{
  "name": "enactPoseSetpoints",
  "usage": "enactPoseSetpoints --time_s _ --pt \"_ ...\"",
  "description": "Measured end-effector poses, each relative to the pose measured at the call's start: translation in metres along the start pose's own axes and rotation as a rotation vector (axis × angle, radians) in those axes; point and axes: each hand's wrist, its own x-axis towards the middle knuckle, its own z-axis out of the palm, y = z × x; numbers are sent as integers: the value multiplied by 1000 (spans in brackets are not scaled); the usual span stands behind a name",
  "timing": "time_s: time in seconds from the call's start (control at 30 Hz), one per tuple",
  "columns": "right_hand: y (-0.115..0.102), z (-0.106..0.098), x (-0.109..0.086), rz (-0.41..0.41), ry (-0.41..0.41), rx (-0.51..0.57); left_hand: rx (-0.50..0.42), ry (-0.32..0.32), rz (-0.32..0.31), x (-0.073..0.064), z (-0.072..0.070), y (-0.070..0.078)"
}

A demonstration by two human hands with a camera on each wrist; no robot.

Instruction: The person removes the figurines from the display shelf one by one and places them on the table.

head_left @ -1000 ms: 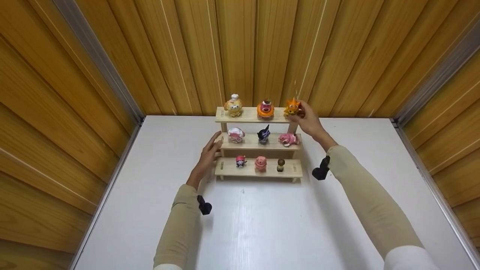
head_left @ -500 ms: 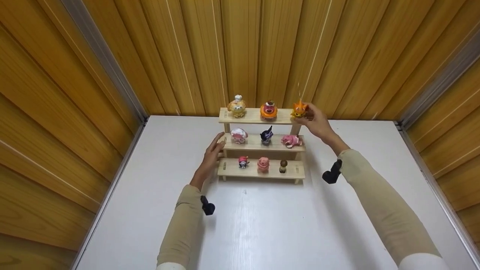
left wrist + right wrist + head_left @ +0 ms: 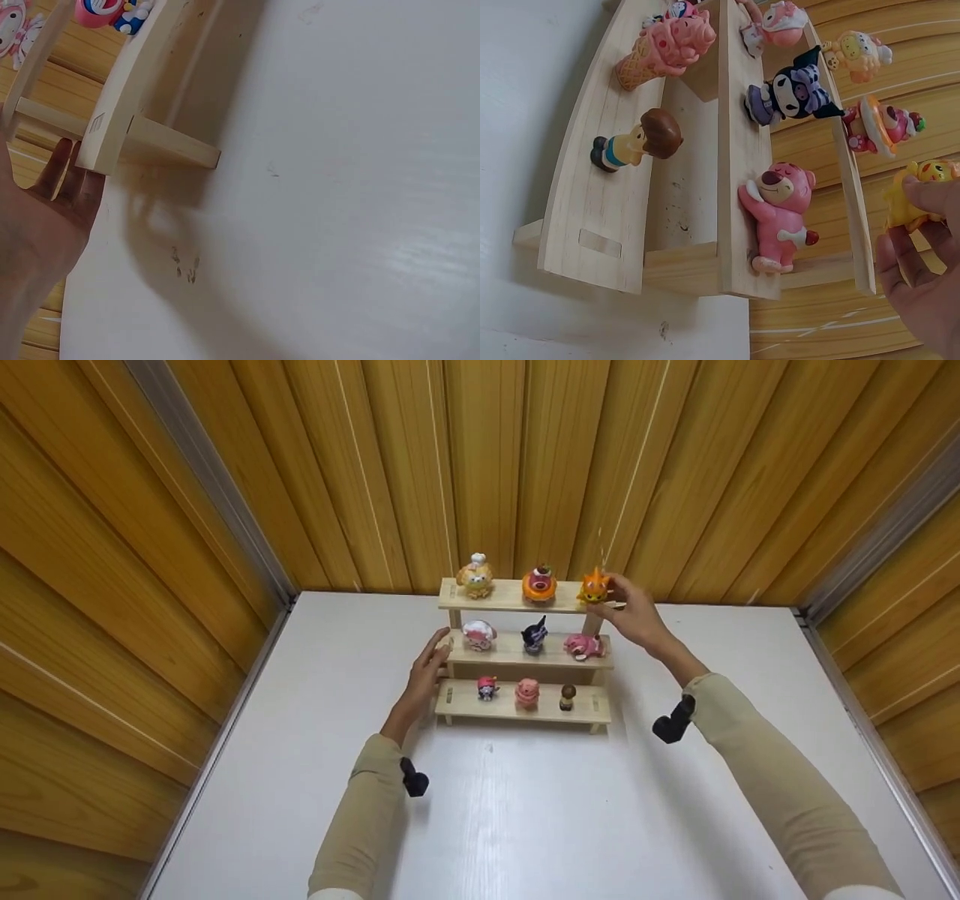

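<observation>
My right hand [image 3: 637,619] pinches a yellow-and-orange figurine [image 3: 594,586] at the right end of the top shelf of a three-tier wooden display stand [image 3: 523,703]. In the right wrist view, the thumb lies across the figurine [image 3: 915,199] with other fingers below it; whether its base touches the shelf cannot be told. My left hand [image 3: 421,682] rests against the stand's left end at the middle shelf. In the left wrist view, its fingers [image 3: 54,171] are fairly straight beside the lower shelf's end. Along the top shelf also stand a chef-hatted figurine [image 3: 477,579] and a bear in an orange ring [image 3: 539,585].
The middle shelf bears a white-and-pink figurine [image 3: 478,636], a black-and-purple one [image 3: 535,637] and a pink bear [image 3: 584,646]. Below are a red-capped figurine [image 3: 487,688], a pink ice-cream-cone figurine [image 3: 527,693] and a brown-haired one [image 3: 568,697]. Wood-patterned walls [image 3: 480,457] surround the white table [image 3: 517,817].
The right hand has shifted the yellow-and-orange figurine slightly along the top shelf's right end, and its face now turns more to the front. The left hand stays against the stand.
</observation>
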Motion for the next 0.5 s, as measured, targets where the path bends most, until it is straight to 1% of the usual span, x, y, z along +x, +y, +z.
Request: enactPoseSetpoints --time_s 0.17,0.3,0.5 --pt "-8 4 -5 -9 -11 -8 5 -2 -7 1 -1 2" --pt "-13 7 -7 1 -29 1 7 -4 -3 1 -2 3" --pt "-21 11 -13 28 -50 66 -5 -16 -10 1 -4 1"
